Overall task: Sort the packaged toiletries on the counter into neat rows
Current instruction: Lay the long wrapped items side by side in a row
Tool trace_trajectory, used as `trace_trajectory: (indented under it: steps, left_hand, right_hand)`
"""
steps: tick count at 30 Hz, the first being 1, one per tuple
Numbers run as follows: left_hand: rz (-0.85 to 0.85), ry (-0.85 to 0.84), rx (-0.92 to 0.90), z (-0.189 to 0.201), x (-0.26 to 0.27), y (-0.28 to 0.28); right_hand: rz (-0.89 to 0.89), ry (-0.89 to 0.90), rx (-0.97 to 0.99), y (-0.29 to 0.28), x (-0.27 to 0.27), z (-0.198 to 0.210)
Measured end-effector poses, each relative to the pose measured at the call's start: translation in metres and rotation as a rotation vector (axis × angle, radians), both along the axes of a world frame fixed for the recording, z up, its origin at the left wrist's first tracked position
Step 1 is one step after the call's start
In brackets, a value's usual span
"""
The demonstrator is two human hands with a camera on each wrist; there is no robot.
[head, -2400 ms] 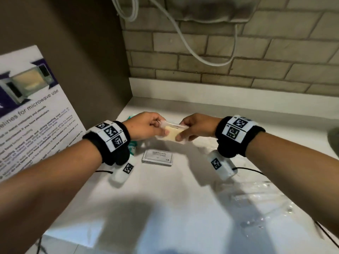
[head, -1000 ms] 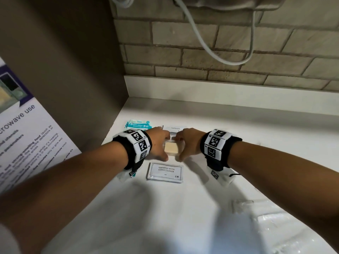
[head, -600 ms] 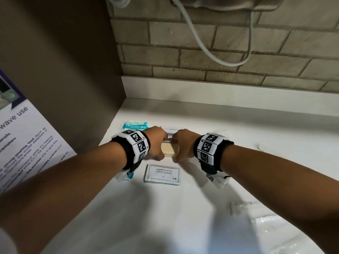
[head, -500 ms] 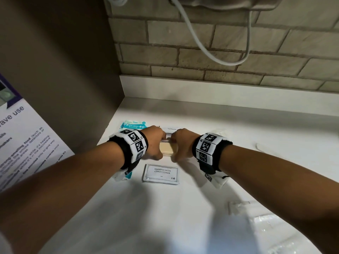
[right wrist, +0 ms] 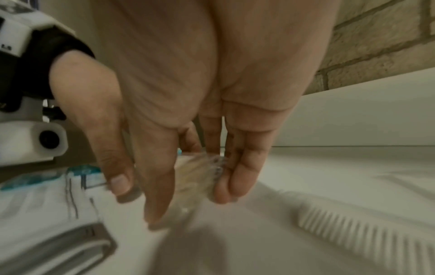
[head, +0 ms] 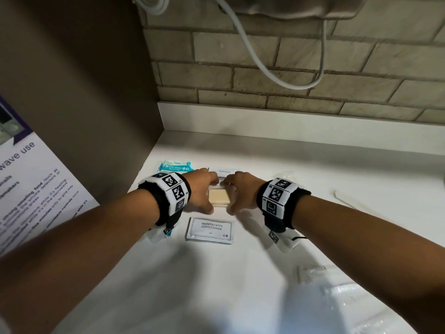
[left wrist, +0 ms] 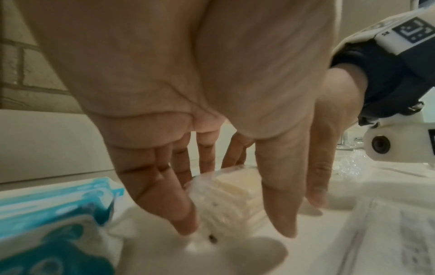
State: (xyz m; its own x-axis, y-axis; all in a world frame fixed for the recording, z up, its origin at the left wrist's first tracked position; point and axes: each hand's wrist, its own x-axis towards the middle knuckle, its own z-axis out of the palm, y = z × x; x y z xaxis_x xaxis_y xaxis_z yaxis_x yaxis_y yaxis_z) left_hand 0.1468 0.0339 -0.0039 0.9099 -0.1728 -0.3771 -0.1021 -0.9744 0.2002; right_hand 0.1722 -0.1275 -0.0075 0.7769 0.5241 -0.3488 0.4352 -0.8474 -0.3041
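Now, both hands pinch wrapped soap (head: 218,198) by its ends: left hand (head: 201,189), right hand (head: 240,190). Soap sits on counter (head: 313,169), between toothpaste packet (head: 226,172) and shampoo sachet (head: 210,230). Square your soap with sachet edge, then let go gently.

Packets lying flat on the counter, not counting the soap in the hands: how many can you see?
3: the shampoo sachet nearest, the toothpaste packet behind the hands, the blue packet far left. Others may be hidden.
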Motion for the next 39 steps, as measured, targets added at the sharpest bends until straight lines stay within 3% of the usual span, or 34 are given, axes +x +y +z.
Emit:
trace_trajectory:
  steps: [6, 11, 15, 20, 22, 27, 32, 36, 39]
  left_hand:
    - [-0.033, -0.06, 0.029, 0.039, 0.004, -0.01]
    - [-0.059, -0.241, -0.131, 0.051, 0.02, -0.071]
    - [-0.098, -0.148, -0.055, 0.03, 0.025, -0.128]
    - [-0.215, -0.02, 0.131, 0.002, 0.02, -0.149]
    - [-0.193, -0.004, 0.123, -0.001, 0.02, -0.148]
    - [-0.089, -0.019, 0.046, -0.005, 0.024, -0.147]
    - [-0.053, -0.047, 0.007, -0.002, 0.021, -0.146]
    - [-0.039, -0.053, -0.135, 0.009, 0.021, -0.141]
    - [0.01, -0.06, -0.302, 0.024, 0.021, -0.136]
  right_hand:
    - [-0.137, -0.075, 0.137, -0.056, 0.004, 0.037]
    - [-0.363, -0.133, -0.026, -0.121, 0.009, 0.054]
    - [-0.398, -0.062, -0.22, -0.152, 0.005, 0.033]
    - [-0.525, -0.001, -0.165, -0.163, 0.014, 0.003]
    - [-0.542, 0.003, -0.145, -0.158, 0.014, 0.005]
    - [-0.516, 0.02, -0.148, -0.143, 0.026, 0.006]
    - [-0.317, 0.009, -0.255, -0.131, 0.038, 0.01]
    - [-0.319, 0.077, -0.171, -0.133, 0.049, 0.01]
    - [-0.262, 0.058, -0.245, -0.133, 0.048, 0.015]
